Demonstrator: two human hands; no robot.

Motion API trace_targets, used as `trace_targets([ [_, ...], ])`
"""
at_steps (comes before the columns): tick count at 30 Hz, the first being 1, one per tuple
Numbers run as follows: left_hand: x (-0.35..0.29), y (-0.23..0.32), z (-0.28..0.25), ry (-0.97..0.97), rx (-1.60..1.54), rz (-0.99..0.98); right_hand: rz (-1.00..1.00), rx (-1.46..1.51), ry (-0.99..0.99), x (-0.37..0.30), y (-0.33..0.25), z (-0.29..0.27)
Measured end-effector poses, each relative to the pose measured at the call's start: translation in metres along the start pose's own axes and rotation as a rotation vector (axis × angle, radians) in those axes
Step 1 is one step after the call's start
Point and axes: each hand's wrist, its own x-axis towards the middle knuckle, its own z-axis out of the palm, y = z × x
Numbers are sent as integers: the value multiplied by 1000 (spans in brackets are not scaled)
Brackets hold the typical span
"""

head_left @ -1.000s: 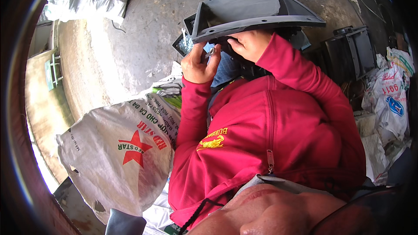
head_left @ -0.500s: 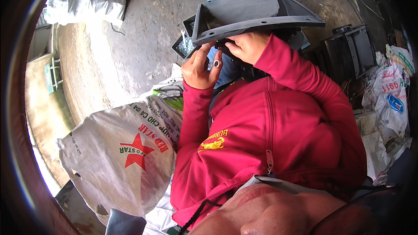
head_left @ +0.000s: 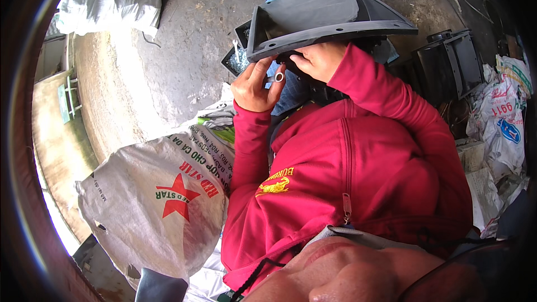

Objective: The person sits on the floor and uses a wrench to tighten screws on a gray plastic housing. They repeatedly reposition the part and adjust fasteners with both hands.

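Observation:
A dark grey, hopper-like housing (head_left: 313, 12) with a flanged rim and bolt holes rests tilted across my lap. My left hand (head_left: 253, 88) is closed beneath its near left corner, a spanner (head_left: 276, 78) in its fingers with the ring end showing. Fingertips of that hand reach up to the rim's underside. Under the near edge, my right hand (head_left: 324, 60) is closed with the thumb toward the left hand; its other fingers are hidden by the housing. A small dark piece shows between the two hands, too shadowed to name.
Left of my knees, a black tray (head_left: 226, 56) holds small shiny metal pieces and another spanner (head_left: 236, 49). A printed white sack (head_left: 128, 190) stands at my left. More dark housings (head_left: 461, 64) and white bags (head_left: 500, 123) lie to the right.
Almost nothing differs. My left hand and the spanner have shifted very slightly; the housing and my right hand look nearly the same.

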Motion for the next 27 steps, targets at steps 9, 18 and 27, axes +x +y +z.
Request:
trace_targets([
  [9, -5, -6, 4, 27, -14, -67, 9, 23, 5, 0, 0, -3],
  [18, 0, -4, 1, 28, -72, -155, 5, -8, 8, 2, -9, 3],
  [27, -1, 9, 0, 16, -186, -334, 18, -72, 5, 0, -11, -2],
])
